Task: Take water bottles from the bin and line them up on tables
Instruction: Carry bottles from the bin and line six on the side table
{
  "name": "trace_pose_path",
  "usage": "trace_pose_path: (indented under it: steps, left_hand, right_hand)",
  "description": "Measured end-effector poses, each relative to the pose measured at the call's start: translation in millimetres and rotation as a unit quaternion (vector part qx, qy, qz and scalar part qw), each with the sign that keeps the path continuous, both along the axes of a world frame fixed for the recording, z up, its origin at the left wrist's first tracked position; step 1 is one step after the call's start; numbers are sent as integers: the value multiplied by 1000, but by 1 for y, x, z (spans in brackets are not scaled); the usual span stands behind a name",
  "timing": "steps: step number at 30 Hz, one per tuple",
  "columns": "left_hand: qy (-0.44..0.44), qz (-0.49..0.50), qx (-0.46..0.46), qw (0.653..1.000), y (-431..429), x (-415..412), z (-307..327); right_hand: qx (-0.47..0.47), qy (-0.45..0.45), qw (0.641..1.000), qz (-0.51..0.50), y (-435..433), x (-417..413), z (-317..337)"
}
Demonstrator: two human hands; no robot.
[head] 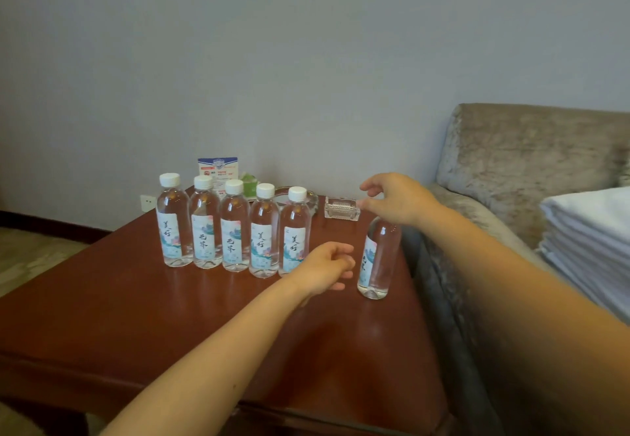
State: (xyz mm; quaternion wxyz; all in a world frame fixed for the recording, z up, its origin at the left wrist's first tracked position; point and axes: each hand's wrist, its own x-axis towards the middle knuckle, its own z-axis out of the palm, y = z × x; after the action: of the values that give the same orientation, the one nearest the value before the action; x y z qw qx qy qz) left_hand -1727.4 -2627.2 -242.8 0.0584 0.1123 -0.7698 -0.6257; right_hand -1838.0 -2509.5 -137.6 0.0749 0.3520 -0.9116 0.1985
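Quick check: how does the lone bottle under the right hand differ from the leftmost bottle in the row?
The leftmost bottle stands in the row, close beside a neighbour; the lone bottle stands apart, nearer the camera, by the right edge of the table. The leftmost bottle's white cap shows; the lone bottle's top is hidden behind the right hand. The leftmost bottle's label faces the camera; the lone bottle's is turned leftward. Both are upright, clear and similarly labelled.

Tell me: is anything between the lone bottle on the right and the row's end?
Only the left hand, loosely curled in that gap before the row's last bottle. The lone bottle otherwise has bare table beside it.
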Motion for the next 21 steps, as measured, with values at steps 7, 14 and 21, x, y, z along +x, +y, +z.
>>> trace_pose_path:
  steps: [7,14,21]
  left_hand:
    - [-6,-18,-9,1000,17,-14,2]
    - [-9,-15,-2,1000,18,-17,1]
    - [1,3,-5,1000,15,-15,-8]
  right_hand:
    - [11,2,998,-59,17,-4,-13]
    - [-1,11,990,-138,19,2,-12]
    - [-29,-36,996,-75,18,-3,-12]
